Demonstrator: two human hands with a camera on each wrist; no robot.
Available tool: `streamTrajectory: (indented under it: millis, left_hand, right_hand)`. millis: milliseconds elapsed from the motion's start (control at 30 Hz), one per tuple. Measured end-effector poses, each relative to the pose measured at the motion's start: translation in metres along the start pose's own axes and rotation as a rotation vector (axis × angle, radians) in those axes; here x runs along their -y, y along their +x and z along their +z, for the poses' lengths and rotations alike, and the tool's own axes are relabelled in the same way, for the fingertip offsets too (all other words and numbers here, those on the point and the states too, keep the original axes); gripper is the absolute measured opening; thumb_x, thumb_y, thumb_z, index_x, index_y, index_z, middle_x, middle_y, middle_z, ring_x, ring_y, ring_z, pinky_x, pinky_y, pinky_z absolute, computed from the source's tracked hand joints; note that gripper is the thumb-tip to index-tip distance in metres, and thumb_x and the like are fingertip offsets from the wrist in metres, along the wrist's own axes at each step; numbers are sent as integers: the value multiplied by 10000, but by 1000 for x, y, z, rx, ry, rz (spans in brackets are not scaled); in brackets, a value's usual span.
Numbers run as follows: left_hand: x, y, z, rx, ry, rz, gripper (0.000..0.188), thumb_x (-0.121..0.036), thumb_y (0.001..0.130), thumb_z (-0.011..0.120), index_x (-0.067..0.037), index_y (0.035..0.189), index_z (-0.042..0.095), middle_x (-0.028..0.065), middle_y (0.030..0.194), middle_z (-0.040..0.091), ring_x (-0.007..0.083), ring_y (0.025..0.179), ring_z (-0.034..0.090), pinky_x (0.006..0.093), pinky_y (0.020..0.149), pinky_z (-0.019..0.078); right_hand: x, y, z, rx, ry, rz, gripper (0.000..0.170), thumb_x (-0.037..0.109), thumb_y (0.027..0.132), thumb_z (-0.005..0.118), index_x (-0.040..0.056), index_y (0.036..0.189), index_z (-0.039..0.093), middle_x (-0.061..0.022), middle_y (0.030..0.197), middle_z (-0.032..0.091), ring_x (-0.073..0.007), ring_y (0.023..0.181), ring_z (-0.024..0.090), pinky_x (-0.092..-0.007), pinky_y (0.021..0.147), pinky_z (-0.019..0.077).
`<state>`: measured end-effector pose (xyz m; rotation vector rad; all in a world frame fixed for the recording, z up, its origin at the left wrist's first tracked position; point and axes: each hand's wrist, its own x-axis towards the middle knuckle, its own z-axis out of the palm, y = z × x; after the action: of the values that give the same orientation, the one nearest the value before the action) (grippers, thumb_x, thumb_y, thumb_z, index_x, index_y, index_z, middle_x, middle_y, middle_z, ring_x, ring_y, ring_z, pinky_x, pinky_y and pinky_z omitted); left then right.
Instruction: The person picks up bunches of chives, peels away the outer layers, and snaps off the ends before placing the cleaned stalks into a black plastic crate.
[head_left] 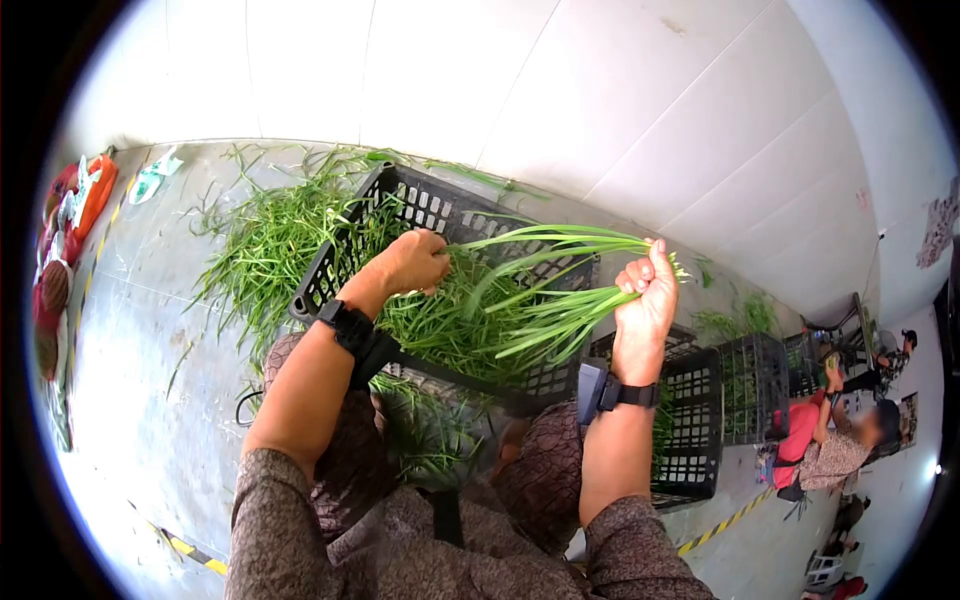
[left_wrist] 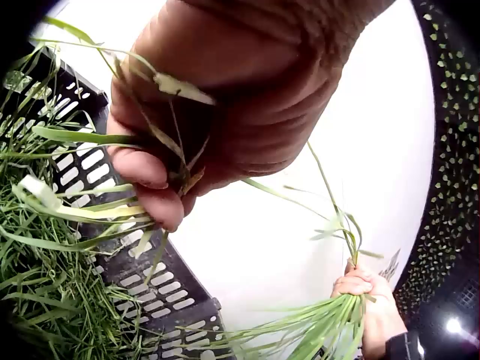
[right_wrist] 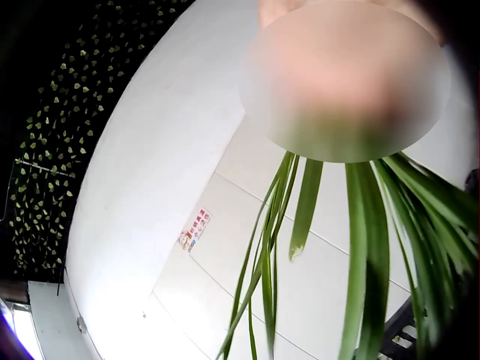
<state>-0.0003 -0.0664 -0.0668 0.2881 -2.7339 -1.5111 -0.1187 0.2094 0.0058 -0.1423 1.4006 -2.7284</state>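
Note:
In the head view my right hand (head_left: 648, 290) is raised at the right, gripping a bunch of chives (head_left: 575, 315) near its pale stem ends. The long flat green leaves spread leftward over a black plastic crate (head_left: 303, 296). My left hand (head_left: 412, 262) is over the crate, its fingers curled. The left wrist view shows that hand (left_wrist: 225, 112) pinching several loose, partly yellowed chive leaves (left_wrist: 82, 214) between thumb and fingers. Chive leaves hang down below my right hand in the right wrist view, where the hand itself is blurred.
A pile of loose chives (head_left: 265, 245) lies on the floor left of the crate. More black crates (head_left: 690, 425) stand at the right, some with greens. A white wall (head_left: 480, 80) rises behind. Another person (head_left: 835, 455) sits at the far right. Yellow-black tape (head_left: 725, 520) marks the floor.

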Motion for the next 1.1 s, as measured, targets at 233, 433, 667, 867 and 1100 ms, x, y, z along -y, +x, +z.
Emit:
streamTrajectory:
  millis: [233, 433, 667, 867, 1100]
  left_hand:
    - [10, -11, 4, -190, 572, 23, 265, -84, 734, 513, -19, 950, 651, 168, 995, 644, 292, 943, 626, 358, 835, 489]
    - [-15, -17, -9, -484, 394, 149, 256, -101, 828, 512, -55, 1047, 638, 139, 1114, 603, 291, 1001, 593, 373, 849, 474]
    - [-48, -32, 0, -32, -529, 363, 401, -276, 951, 526, -12, 1254, 534, 92, 1046, 644, 163, 929, 577, 286, 828, 468]
    - [-53, -31, 18, 298, -392, 340, 238, -185, 971, 494, 10, 1017, 621, 23, 806, 632, 79, 778, 554, 259, 743, 475]
    - [-55, -36, 18, 273, -633, 316, 232, -165, 976, 467, 9, 999, 618, 15, 750, 607, 81, 706, 546, 247, 686, 463]
  right_hand:
    - [7, 4, -6, 7, 5, -20, 229, 265, 910, 610, 57, 958, 529, 63, 559, 331, -37, 440, 293, -206, 414, 251]
    - [0, -13, 16, 67, -154, 28, 206, 198, 844, 679, 5, 878, 614, 43, 529, 418, -59, 406, 346, -223, 382, 272]
    - [-31, -47, 47, 272, -405, 72, 125, 165, 821, 713, 50, 796, 672, 28, 545, 528, -38, 406, 429, -188, 347, 317]
    - [-47, -61, 54, 345, -464, 121, 115, 145, 840, 697, 32, 841, 674, 32, 565, 533, -29, 425, 422, -183, 373, 312]
    - [-40, -64, 58, 464, -481, 141, 128, 145, 861, 670, 18, 864, 669, 32, 602, 546, -28, 479, 448, -178, 424, 333]
